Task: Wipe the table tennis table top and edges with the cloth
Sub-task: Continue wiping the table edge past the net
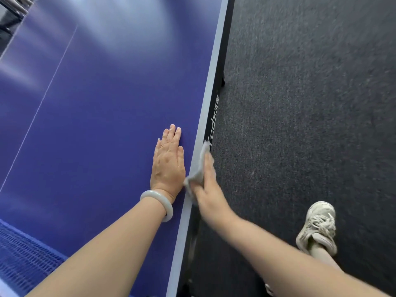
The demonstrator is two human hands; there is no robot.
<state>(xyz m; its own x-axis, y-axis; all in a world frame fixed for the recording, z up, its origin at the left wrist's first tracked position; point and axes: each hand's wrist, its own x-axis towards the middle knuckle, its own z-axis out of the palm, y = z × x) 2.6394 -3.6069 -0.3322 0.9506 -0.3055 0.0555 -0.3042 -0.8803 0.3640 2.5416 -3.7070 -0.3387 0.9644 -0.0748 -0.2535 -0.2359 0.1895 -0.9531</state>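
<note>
Fingers (209, 166), thumb of right hand (206, 196) pinch cloth (198, 173) over blue table (107, 125) edge; dark carpet (300, 103) beside; left hand (168, 166) flat, fingers straight.

A dark grey, coarse-textured carpet (310, 103) covers the floor across the right side of the view. A pale cream lace-up sneaker (317, 228) rests on it at the lower right, with a bare lower leg rising from it. A pale, translucent whitish bangle (154, 192) circles a wrist, and a blue mesh net (25, 254) shows at the lower left.
</note>
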